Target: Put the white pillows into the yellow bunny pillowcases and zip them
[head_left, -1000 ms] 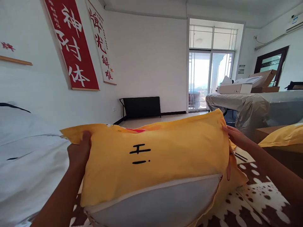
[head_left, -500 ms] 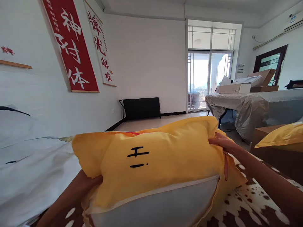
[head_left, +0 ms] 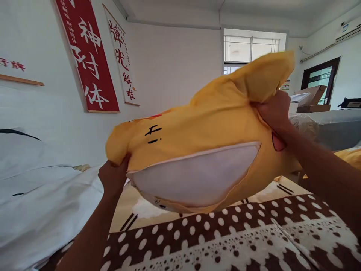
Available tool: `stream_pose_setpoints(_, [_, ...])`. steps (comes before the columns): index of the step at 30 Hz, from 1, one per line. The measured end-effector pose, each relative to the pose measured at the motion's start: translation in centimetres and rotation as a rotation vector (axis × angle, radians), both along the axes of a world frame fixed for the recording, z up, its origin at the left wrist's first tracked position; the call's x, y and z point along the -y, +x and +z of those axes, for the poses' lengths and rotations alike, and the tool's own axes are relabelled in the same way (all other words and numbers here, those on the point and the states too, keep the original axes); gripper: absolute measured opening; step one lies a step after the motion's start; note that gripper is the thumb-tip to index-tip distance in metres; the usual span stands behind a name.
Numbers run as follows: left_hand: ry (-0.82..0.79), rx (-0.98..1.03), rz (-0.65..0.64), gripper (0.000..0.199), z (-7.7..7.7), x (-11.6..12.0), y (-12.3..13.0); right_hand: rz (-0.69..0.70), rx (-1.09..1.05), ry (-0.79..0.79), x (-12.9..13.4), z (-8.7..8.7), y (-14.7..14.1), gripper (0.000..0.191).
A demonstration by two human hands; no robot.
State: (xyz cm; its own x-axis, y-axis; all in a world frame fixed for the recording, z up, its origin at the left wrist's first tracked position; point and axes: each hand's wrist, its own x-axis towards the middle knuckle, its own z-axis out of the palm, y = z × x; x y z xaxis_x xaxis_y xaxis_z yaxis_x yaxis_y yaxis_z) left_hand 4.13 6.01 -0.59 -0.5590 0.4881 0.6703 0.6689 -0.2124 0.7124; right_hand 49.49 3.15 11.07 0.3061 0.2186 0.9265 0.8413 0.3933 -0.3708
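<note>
A yellow pillowcase (head_left: 186, 131) with a black "Hi" print hangs raised above the bed, tilted up toward the right. Through its open side a white pillow (head_left: 194, 175) shows inside. My left hand (head_left: 114, 175) is closed around the case's left corner. On the other side, my right hand (head_left: 272, 111) grips the upper right corner in a fist, higher than the left one. The pillow's far side is hidden.
Below lies a brown and white patterned blanket (head_left: 203, 241). White bedding (head_left: 50, 210) is heaped at the left. Another yellow pillow (head_left: 351, 156) is at the right edge. Behind it stand cardboard boxes (head_left: 313, 98) on a plastic-covered table.
Both hands have lifted the pillow and its case off the bed, the right side higher. More of the patterned blanket shows beneath, and the black folded frame behind is now covered.
</note>
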Motion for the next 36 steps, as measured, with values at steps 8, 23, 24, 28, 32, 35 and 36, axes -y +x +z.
stream_pose_setpoints(8, [0.843,-0.38,-0.056,0.035,2.0,4.2,8.7,-0.141,0.776,0.334,2.2,0.1,-12.0,0.014])
stream_pose_setpoints(23, [-0.328,-1.153,-0.091,0.002,7.5,5.5,11.5,0.288,1.125,0.025,0.0,-6.0,-15.6,0.016])
stream_pose_setpoints(24, [-0.334,-1.105,-0.106,0.004,7.7,5.1,11.6,0.287,1.146,0.023,0.3,-5.7,-14.8,0.016])
stream_pose_setpoints(28, [-0.368,-0.965,-0.048,0.011,8.3,4.1,10.8,0.206,1.235,-0.005,1.3,-3.8,-9.7,0.037])
stream_pose_setpoints(32, [-0.362,-0.891,-0.005,0.008,8.7,3.5,9.6,0.087,1.162,-0.213,2.0,-2.0,-3.6,0.048])
stream_pose_setpoints(35, [-0.34,-0.884,-0.007,0.009,8.9,3.3,9.1,-0.001,1.079,-0.329,2.4,-1.4,-0.7,0.048])
stream_pose_setpoints(36, [-0.318,-0.899,-0.009,0.01,9.0,3.2,9.0,-0.045,1.051,-0.373,2.4,-1.3,-0.2,0.043])
